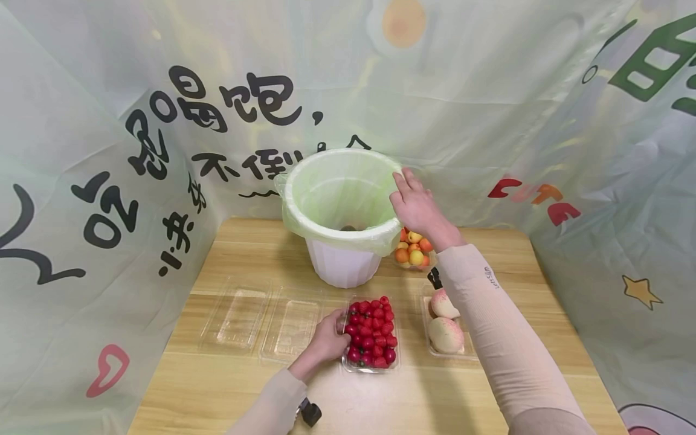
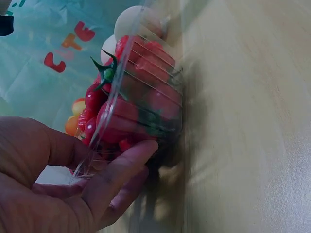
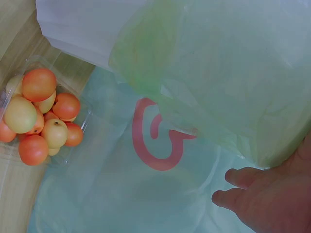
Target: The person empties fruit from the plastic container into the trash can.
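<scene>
The left hand [image 1: 326,341] grips the tray of cherry tomatoes [image 1: 372,333] on the desk [image 1: 217,386]. The right hand [image 1: 415,205], fingers straight, touches the bin's green liner [image 1: 337,187].

Light wooden table [image 1: 234,386], evenly lit. Behind and on both sides of the table, pale green printed sheeting [image 1: 489,103] with black characters, hearts, a star.

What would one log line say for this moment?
left hand: grips cherry tomato tray | right hand: rests at bin's bag rim | table
</scene>
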`<state>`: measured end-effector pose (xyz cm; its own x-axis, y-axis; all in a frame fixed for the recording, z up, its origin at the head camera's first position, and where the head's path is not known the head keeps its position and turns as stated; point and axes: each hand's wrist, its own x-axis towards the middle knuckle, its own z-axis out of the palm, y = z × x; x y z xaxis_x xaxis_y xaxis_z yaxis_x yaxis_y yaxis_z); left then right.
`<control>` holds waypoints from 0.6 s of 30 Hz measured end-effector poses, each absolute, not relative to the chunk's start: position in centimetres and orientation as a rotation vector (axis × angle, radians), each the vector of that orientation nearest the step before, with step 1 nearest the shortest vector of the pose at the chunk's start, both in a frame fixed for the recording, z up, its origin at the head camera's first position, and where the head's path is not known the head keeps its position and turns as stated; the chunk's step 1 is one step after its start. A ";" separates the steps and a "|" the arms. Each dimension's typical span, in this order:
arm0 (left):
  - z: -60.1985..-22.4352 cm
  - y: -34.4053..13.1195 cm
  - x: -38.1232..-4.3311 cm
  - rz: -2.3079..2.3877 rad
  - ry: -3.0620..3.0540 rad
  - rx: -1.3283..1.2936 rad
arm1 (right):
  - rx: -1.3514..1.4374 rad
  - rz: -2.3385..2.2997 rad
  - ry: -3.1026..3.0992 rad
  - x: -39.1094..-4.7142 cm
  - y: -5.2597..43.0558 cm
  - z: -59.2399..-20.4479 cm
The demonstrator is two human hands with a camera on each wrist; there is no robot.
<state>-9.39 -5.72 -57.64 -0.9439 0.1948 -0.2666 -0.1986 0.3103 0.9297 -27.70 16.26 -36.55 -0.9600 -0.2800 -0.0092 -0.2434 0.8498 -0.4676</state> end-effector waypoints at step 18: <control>-53.2 -7.0 -8.7 1.690 2.205 0.138 | -0.436 -0.710 2.950 -27.6 16.3 -36.5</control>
